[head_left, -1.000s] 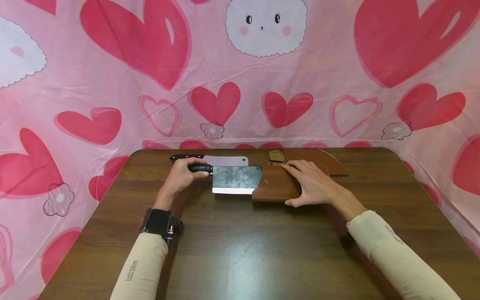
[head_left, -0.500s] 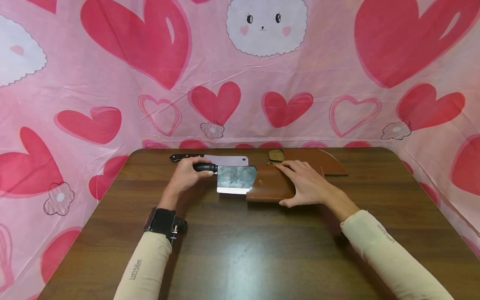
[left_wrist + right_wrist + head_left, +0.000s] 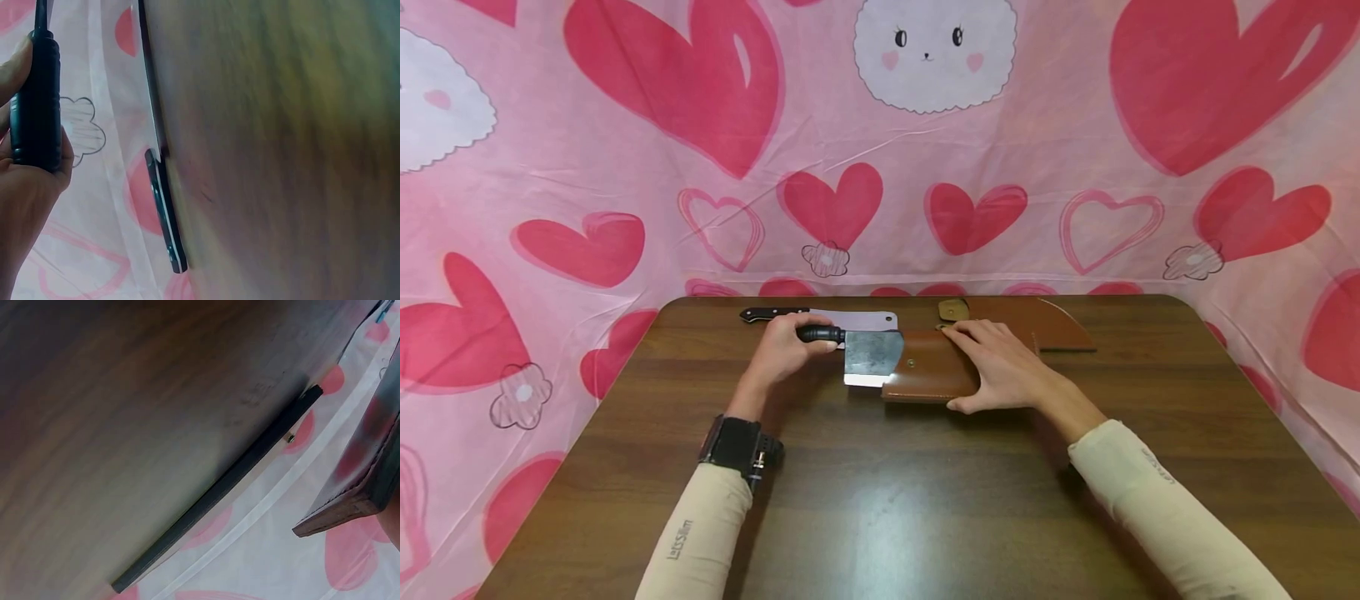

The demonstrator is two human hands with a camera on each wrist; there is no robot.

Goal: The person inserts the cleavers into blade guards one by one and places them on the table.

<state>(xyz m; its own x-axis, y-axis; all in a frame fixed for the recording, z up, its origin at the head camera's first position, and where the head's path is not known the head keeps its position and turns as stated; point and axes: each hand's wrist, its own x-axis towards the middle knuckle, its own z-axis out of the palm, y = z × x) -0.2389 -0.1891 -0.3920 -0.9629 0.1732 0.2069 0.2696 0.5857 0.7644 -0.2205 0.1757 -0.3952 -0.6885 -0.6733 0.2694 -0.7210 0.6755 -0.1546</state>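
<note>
My left hand (image 3: 781, 348) grips the black handle of a cleaver (image 3: 872, 353), whose dark blade has a bright cutting edge. In the left wrist view, fingers and thumb wrap that black handle (image 3: 36, 106). The blade's far part is hidden inside a brown leather sheath (image 3: 931, 367) with a small metal snap. Holding the sheath from its right end is my right hand (image 3: 1006, 367), thumb at the lower edge and fingers along the top. Sheath and cleaver are held above the table. The right wrist view catches only a stitched corner of the sheath (image 3: 369, 472).
A second cleaver (image 3: 853, 321) with a riveted black handle lies behind my left hand. Another brown sheath (image 3: 1060, 327), with a tan snap flap (image 3: 953, 310), lies at the back right. The wooden table (image 3: 887, 500) meets a pink heart-print cloth (image 3: 880, 125) behind.
The sheath has moved left and the cleaver slightly right, so less of the blade shows outside the sheath. Both hands have kept their hold.
</note>
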